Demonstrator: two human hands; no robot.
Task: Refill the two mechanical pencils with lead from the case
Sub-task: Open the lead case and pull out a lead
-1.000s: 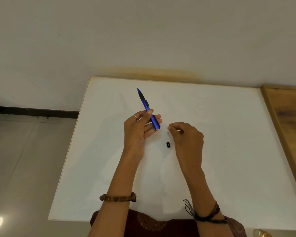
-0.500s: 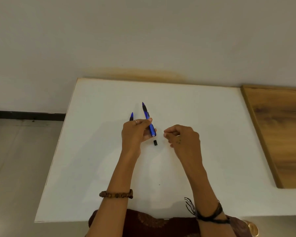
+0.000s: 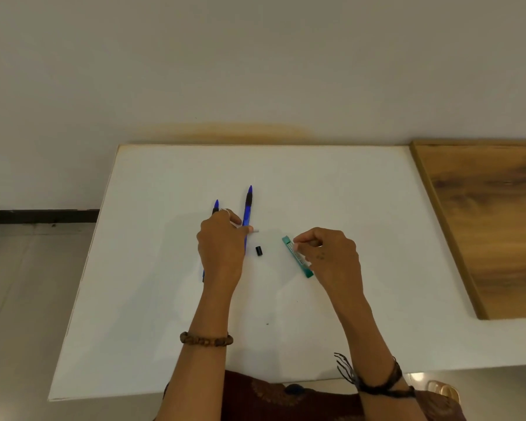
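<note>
Two blue mechanical pencils point away from me on the white table [image 3: 362, 208]. The longer-showing pencil [image 3: 248, 208] lies under the fingertips of my left hand [image 3: 222, 250], which pinches its barrel. The second pencil [image 3: 215, 206] is mostly hidden under that hand. A small black cap [image 3: 258, 251] lies loose between my hands, and a tiny white piece [image 3: 256, 230] sits by my left thumb. The green lead case [image 3: 298, 262] lies slanted on the table. My right hand [image 3: 331, 256] pinches its upper part with thumb and fingertips.
A brown wooden surface [image 3: 492, 232] adjoins the table on the right. The wall stands just behind the table's far edge. The floor drops away at the left edge, and my lap is at the near edge.
My left hand has lowered the blue pencil from the air down beside the second pencil. My right hand has shifted right onto the green lead case, which now shows.
</note>
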